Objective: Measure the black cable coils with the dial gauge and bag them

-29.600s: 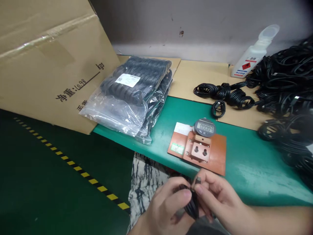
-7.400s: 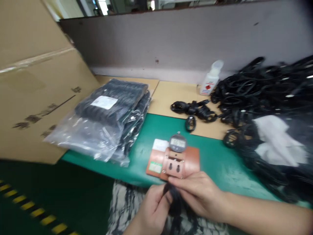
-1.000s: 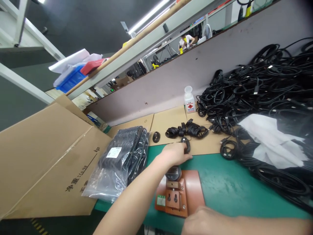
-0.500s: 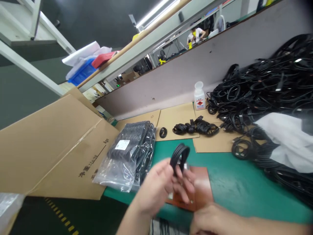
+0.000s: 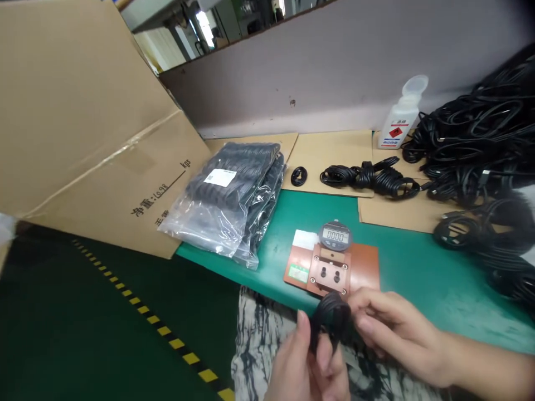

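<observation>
In the head view I have the left hand (image 5: 295,370) grasping a coiled black cable (image 5: 331,312) over the patterned cloth (image 5: 257,345), near the front edge of the green table (image 5: 418,273), while the right hand (image 5: 397,328) bends its fingers close by the coil's right side, and from here I cannot tell whether they pinch any of it. Just beyond the coil I read 0.000 on the digital gauge (image 5: 335,236) mounted on its orange-brown plate (image 5: 366,266), with bagged cables (image 5: 240,192) further left and a white bottle (image 5: 397,125) beside the cable heap (image 5: 480,133).
</observation>
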`<state>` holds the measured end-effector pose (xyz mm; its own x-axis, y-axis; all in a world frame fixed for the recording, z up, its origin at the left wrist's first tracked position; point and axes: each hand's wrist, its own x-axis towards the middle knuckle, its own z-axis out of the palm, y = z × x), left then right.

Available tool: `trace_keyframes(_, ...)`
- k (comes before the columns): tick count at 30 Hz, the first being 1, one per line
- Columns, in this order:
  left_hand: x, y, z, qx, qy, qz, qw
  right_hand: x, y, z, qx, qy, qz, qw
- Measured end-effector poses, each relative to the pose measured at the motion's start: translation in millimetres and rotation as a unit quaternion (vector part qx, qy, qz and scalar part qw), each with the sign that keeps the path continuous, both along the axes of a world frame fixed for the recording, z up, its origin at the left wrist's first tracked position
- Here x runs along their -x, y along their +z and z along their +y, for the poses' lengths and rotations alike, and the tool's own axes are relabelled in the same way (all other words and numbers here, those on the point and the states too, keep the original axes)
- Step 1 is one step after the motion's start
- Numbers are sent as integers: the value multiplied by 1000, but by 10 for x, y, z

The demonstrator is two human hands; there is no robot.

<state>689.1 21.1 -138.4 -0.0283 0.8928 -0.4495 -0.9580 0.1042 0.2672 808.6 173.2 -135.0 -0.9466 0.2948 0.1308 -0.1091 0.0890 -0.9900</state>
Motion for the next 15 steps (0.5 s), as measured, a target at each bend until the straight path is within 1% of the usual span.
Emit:
trace_keyframes(3,16,11,-60,43,-30,19,998,-10,-24,-25,61,2,-5,998)
trace_keyframes(6,77,70,-85,36,-80,40,995,-23,-33,-28,75,3,7,997)
trace_keyframes(8,91,80,-80,4,-93,46,995,-24,-28,-14,64,4,13,998)
trace_keyframes(11,32,-5,-49,-80,-68,13,994,-17,-18,15,31,24,15,999)
trace_keyframes(13,-42,-104,-25,-123,-48,-14,991,-15,-22,26,43,34,-2,999)
trace_keyframes(15,-111,-187,-8,-140,-41,-16,989,-17,-32,26,77,27,-19,996)
